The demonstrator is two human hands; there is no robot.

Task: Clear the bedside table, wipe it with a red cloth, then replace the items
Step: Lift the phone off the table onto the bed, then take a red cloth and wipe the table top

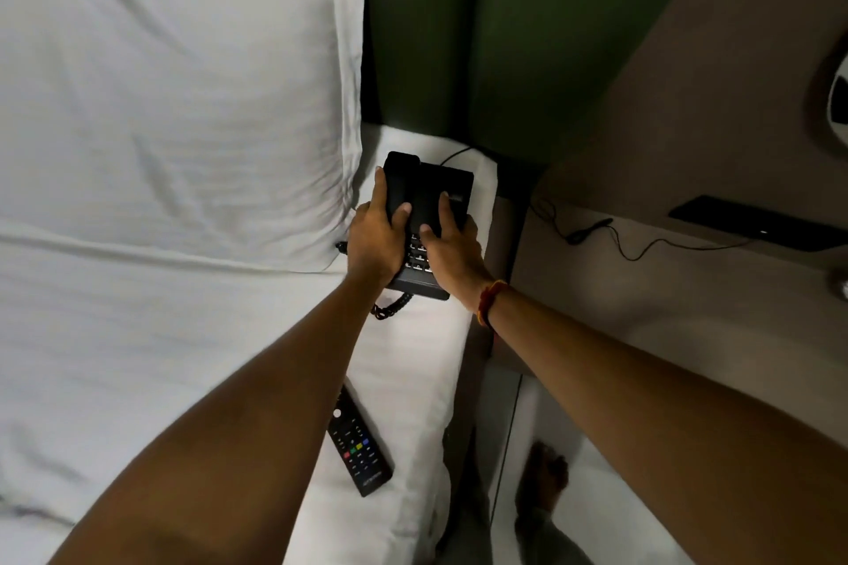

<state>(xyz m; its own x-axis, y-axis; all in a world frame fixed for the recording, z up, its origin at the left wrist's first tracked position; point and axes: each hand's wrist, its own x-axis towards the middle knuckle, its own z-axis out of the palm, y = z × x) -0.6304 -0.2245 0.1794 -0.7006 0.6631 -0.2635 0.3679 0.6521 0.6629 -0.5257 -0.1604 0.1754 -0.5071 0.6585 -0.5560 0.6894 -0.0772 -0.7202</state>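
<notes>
Furthest left, the big white cotton pillow and the white sheeted bed make a soft, yielding surface, so anything you set there can tip. The slim black TV remote lies flat near the mattress edge. Your left hand wraps the handset side of the black plastic corded desk phone, fingers closed on it; your right hand clasps the keypad side. The phone sits on the bed beside the pillow. Judge it rigid, light, smooth-cased; the handset rests loose, so pin it, and mind the coiled cord. Right, the beige bedside table carries a thin black cable
</notes>
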